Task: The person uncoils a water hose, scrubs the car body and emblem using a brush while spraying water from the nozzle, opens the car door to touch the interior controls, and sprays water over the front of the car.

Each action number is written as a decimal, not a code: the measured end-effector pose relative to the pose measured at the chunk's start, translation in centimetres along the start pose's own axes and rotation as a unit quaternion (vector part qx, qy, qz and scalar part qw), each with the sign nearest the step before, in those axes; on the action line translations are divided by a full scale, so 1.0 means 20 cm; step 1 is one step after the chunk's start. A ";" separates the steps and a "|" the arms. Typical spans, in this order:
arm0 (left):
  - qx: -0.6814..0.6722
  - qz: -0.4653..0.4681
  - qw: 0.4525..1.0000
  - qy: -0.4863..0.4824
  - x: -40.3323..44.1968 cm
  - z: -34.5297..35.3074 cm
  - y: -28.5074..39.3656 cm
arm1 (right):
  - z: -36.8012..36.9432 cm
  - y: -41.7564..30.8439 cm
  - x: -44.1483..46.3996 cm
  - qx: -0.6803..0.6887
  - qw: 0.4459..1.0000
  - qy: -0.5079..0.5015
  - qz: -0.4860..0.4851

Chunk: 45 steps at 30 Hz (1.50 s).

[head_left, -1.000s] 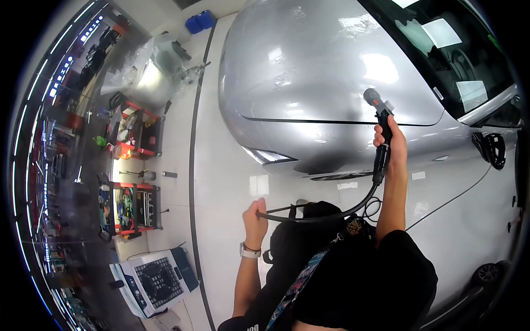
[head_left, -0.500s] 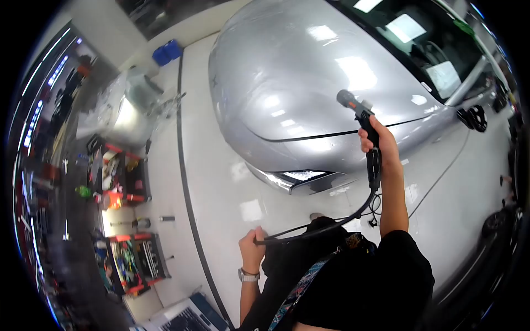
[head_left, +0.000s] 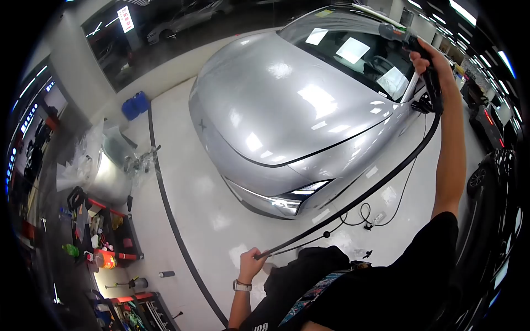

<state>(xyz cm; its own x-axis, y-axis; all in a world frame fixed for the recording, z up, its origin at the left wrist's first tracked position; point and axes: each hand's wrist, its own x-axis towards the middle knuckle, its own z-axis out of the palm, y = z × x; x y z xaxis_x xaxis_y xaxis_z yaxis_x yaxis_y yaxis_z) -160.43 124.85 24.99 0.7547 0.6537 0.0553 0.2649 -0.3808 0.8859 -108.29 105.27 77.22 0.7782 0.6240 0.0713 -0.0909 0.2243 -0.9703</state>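
Observation:
Raised at the upper right, my right hand (head_left: 433, 60) is closed around a black-handled power tool (head_left: 393, 33) with a grey rounded head. The head appears in front of the car's windshield; I cannot tell whether it touches. From the handle's lower end a thick black hose (head_left: 353, 204) runs down to my left hand (head_left: 251, 266), which grips it low in front of my body. A thinner black cord leaves the same hand. Before me stands a silver car (head_left: 276, 94), its bonnet closed and reflecting ceiling lights.
Red and black tool carts (head_left: 113, 231) stand at the left, near a plastic-wrapped panel (head_left: 107, 165). A blue jug (head_left: 135, 105) sits by the wall. Looped cord (head_left: 364, 212) and a small bottle (head_left: 167, 274) lie on the pale floor. A dark car (head_left: 480, 220) is at the right.
My right hand has lifted the tool up and to the right, from over the bonnet to the windshield area. The hose is stretched longer between my hands. The view has tilted upward.

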 end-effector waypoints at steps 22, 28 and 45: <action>-0.059 0.089 0.994 0.017 0.01 -0.06 0.50 | 0.14 -0.46 0.18 0.050 0.999 0.008 -0.009; -0.018 0.075 0.997 0.000 -0.02 0.00 0.52 | 0.02 -0.40 0.31 0.040 0.997 -0.044 0.048; 0.038 0.169 0.985 -0.001 -0.02 0.15 0.53 | -0.30 0.08 0.34 -0.114 0.985 0.039 0.121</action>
<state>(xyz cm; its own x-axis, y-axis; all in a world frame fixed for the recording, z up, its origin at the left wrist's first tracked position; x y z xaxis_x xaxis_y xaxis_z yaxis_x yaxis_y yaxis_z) -156.14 118.63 32.98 0.8089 0.4799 0.3397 0.0427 -0.6241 0.7802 -99.45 105.45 74.82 0.7973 0.5770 -0.1771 -0.1446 -0.1023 -0.9842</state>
